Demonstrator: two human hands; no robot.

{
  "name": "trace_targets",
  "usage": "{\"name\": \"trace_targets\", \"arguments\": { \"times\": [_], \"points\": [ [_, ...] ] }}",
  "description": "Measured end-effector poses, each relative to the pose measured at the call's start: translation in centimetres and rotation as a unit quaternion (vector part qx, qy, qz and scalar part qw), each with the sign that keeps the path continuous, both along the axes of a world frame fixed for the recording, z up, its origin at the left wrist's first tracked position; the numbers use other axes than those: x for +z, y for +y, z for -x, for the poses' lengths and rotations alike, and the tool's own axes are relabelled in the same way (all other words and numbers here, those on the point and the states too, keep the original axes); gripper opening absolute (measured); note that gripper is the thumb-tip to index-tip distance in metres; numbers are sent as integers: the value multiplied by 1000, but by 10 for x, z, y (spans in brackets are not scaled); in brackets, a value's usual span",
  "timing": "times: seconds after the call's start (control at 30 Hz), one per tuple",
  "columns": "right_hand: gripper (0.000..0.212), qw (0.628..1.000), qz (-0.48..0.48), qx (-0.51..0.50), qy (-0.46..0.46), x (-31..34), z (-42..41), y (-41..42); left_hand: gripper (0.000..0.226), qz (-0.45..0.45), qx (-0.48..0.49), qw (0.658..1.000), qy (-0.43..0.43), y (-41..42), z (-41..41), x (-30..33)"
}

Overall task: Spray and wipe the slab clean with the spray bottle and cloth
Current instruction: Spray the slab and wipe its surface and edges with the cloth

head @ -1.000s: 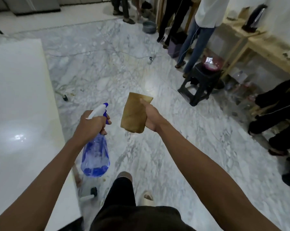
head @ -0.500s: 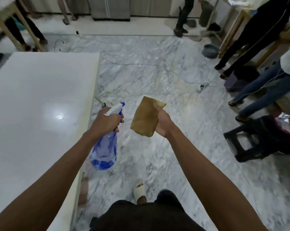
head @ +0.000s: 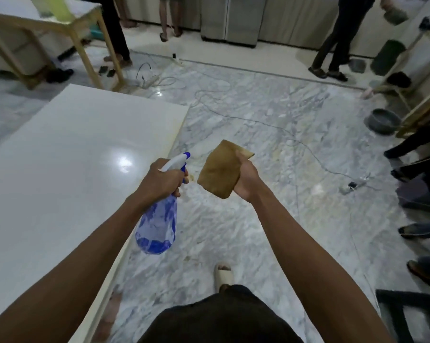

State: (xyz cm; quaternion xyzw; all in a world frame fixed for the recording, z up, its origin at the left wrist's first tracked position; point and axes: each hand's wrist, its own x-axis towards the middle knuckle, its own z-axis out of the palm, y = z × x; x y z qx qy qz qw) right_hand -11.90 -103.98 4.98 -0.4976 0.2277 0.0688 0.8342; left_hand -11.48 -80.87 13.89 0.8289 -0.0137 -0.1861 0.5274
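The glossy white rectangular slab [head: 60, 169] lies low at the left, its long edge bordering open grey-veined marble floor [head: 270, 144]. Beside that edge, the left hand [head: 160, 180] grips a translucent blue spray bottle [head: 158, 224] by its white trigger head; the right hand [head: 246, 180] clutches a folded tan cloth [head: 220, 167]. Cables [head: 308, 149], wooden tables [head: 85, 23] and standing people [head: 337, 35] ring the room.

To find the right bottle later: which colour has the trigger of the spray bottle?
Blue, on a white spray head; the spray bottle body is clear blue. Head view.

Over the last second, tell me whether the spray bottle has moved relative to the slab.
Cannot tell: the camera turned. The spray bottle hangs just off the slab's right edge, as before.
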Motion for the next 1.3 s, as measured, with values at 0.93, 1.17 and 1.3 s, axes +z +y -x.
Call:
{"name": "trace_targets", "arguments": {
  "times": [0.93,1.17,1.3],
  "points": [
    [59,991,-113,61,32,5,-388,74,14,-78,111,987,90,29,-335,-23],
    [59,986,-105,101,83,-27,-424,57,24,-73,121,984,106,20,-378,-32],
    [57,974,-33,143,170,-71,-421,39,35,-63,142,981,118,14,-391,-42]
  ]
}}
